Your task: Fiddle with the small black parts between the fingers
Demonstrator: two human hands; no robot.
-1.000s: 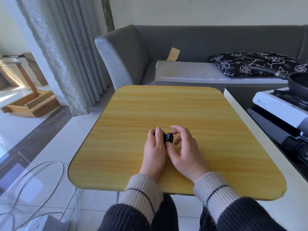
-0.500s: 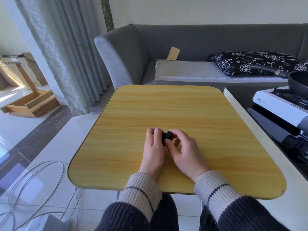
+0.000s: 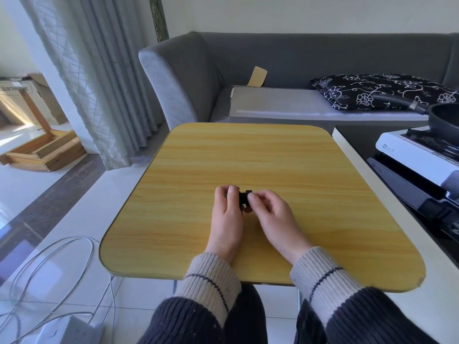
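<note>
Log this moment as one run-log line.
hands: left hand and right hand pinch small black object | surface: yellow wooden table | object identity: unclear

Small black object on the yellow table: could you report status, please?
Left hand and right hand both pinch small black object. Held over yellow wooden table. Nothing obstructing.
</note>
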